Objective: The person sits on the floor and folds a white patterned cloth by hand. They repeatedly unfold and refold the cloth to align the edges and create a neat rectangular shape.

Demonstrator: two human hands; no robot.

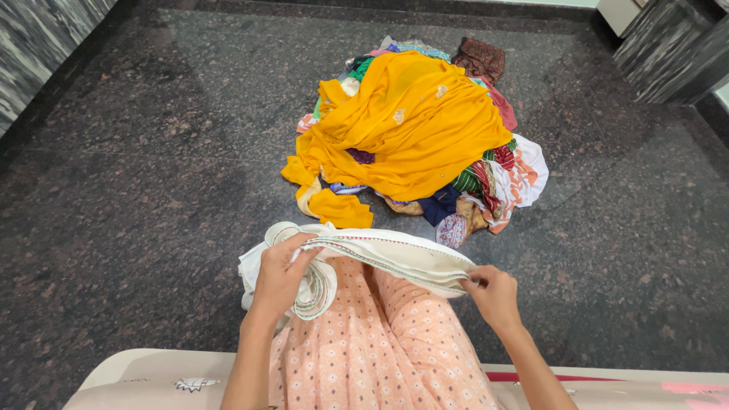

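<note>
A white cloth with an embroidered edge [395, 257] lies stretched across my lap, over my peach dotted garment [380, 342]. My left hand [279, 275] grips the bunched left end of the cloth. My right hand [493, 294] pinches its right end between thumb and fingers. Just beyond my knees a heap of mixed clothes [486, 182] sits on the floor, topped by a large yellow cloth [410, 129].
Dark speckled granite floor [152, 167] surrounds the heap. Striped stone walls stand at the far left [30, 45] and far right [676, 53]. A cream seat edge [152, 376] runs along the bottom of the view.
</note>
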